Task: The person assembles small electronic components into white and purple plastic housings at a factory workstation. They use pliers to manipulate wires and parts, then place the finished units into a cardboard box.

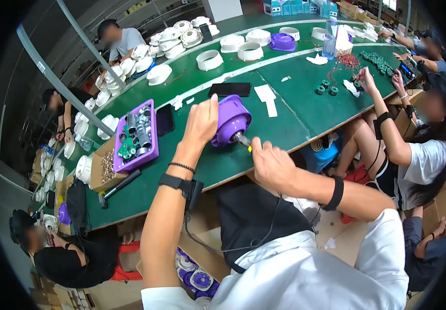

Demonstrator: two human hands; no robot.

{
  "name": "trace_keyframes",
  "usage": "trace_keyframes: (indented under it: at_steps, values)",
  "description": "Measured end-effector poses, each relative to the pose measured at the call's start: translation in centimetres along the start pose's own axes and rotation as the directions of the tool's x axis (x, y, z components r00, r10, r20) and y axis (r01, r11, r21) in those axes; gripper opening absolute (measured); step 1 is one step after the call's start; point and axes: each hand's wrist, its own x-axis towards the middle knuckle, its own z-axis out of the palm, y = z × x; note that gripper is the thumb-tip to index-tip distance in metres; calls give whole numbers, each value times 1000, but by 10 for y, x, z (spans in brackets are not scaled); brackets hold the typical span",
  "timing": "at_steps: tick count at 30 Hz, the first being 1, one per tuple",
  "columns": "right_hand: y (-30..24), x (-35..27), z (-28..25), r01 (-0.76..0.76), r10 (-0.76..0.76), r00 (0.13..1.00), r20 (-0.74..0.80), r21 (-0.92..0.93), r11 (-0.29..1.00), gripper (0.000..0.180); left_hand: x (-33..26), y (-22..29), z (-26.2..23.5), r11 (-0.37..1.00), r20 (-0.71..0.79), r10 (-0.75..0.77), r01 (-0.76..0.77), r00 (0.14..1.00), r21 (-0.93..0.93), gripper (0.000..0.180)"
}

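Observation:
My left hand (202,120) is closed on the rim of a purple round plastic housing (233,116), holding it tilted above the front of the green table. Pliers (241,138) with a metal head and a bit of yellow at the handle are gripped in my right hand (273,164). Their metal end meets the hub of the housing, and its tip is partly hidden there. Behind the housing lies a black phone (230,89), with white paper pieces (265,96) beside it.
Left of me a purple tray (153,150) holds metal cylinders and green parts, beside a cardboard box (98,175) of small pieces and a hammer (119,187). White housings (209,60) line the far side. Co-workers sit on both sides; a bottle (330,41) stands far right.

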Motion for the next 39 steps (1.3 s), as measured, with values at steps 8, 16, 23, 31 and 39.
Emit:
trace_keyframes:
  at_steps: [8, 16, 23, 31, 39]
  values:
    - [-6, -32, 12, -406, -26, 913, 408, 895, -184, 15, 10, -50, 7, 957, -21, 85, -76, 996, 282, 41]
    - [112, -112, -26, -398, 439, 851, 290, 900, 177, 15, -19, -27, -30, 996, 5, -86, 86, 996, 33, 49]
    - [174, -86, -47, -336, 401, 905, -140, 340, 878, 27, -21, -5, -16, 997, -17, -79, 79, 997, -5, 43]
    - [256, -42, -53, -444, 426, 896, -128, -207, 872, 34, -21, -3, -19, 992, -34, -122, 122, 992, -19, 37]
    - [262, -42, -62, -515, 526, 845, -99, -412, 751, 40, -23, -7, -19, 986, -59, -159, 156, 985, -66, 38]
